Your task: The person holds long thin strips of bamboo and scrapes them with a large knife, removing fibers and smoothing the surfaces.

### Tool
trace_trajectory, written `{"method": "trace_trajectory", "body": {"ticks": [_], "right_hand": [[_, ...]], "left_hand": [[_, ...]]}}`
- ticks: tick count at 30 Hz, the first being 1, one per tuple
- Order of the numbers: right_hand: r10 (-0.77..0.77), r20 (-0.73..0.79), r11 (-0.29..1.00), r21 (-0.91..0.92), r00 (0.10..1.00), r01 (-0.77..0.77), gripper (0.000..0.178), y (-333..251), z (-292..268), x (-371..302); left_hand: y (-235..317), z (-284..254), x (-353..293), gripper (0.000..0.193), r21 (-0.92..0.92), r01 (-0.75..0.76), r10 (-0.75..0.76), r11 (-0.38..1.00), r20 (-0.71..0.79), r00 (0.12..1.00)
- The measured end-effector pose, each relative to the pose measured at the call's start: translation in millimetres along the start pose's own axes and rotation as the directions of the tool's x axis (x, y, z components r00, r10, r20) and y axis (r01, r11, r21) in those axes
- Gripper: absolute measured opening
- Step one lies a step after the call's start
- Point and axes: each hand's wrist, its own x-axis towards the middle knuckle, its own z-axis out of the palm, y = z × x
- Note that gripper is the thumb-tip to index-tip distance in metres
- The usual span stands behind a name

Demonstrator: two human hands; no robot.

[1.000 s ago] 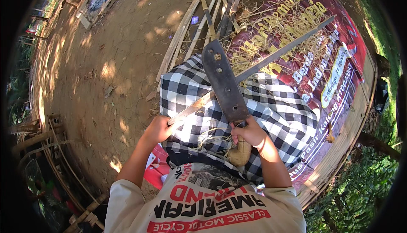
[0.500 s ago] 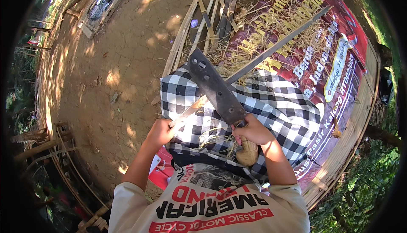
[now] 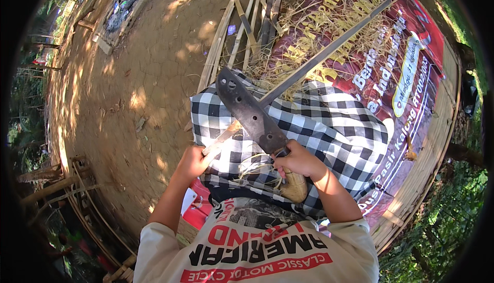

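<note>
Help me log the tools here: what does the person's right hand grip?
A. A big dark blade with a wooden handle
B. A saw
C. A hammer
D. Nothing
A: the right hand closes on the wooden handle of a broad dark blade angled over the bamboo strip.

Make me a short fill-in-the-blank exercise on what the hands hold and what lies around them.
1. The right hand grips the wooden handle of a broad dark ____.
2. The left hand holds the near end of a long bamboo strip that runs away across a cloth checked black and ____.
3. More bamboo slats lie on the ground beside a large banner whose main colour is ____.

Missing words: blade; white; red
</note>
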Motion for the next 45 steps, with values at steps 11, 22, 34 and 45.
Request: {"method": "trace_trajectory", "body": {"ticks": [11, 22, 34, 45], "right_hand": [[-0.049, 0.047, 0.998, 0.041, 0.998, 0.047, 0.016, 5.2, 3.7, 1.0], [-0.311, -0.390, 0.914, 0.128, 0.867, 0.385, 0.015, 30.8, -9.0, -43.2], [-0.325, -0.576, 0.797, 0.259, 0.750, 0.546, 0.013, 42.6, -29.9, -58.5], [-0.397, -0.542, 0.862, 0.058, 0.741, 0.504, 0.008, 31.6, -17.3, -51.6]], "left_hand": [[-13.1, 0.3, 2.5, 0.031, -0.043, 0.022, -0.020, 0.999, 0.058, 0.998], [-25.0, -0.2, 3.7, 0.040, -0.114, 0.060, -0.050, 0.992, 0.086, 0.995], [-7.1, 11.0, -13.4, 0.035, 0.018, 0.085, -0.079, 0.996, -0.215, 0.973], [21.3, 23.0, -28.2, 0.043, 0.385, 0.218, -0.080, 0.897, -0.343, 0.936]]}}
